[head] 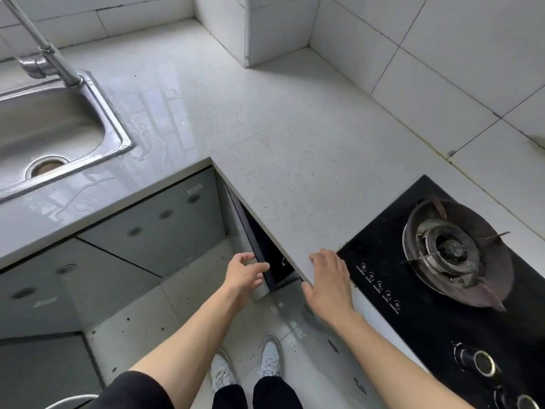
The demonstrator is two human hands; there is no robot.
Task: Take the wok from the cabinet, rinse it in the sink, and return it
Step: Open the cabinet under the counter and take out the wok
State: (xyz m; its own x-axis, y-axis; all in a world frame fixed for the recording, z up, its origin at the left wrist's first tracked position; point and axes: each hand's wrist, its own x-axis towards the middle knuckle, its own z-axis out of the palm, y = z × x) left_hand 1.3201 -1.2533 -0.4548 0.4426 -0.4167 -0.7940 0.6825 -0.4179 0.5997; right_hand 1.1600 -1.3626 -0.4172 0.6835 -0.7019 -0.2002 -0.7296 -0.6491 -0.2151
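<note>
Bare forearms reach forward: the left hand (244, 276) curls its fingers around the edge of the dark, partly open cabinet door (255, 246), while the right hand (328, 283) rests flat and open on the pale speckled stone counter (295, 160). No wok shows; the steel sink (53, 125) sits far left.

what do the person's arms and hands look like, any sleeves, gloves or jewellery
Both forearms are bare. The left hand and right hand wear no gloves, and no rings or watch show. A black short sleeve covers the upper left arm; the right upper arm is out of frame.
</note>
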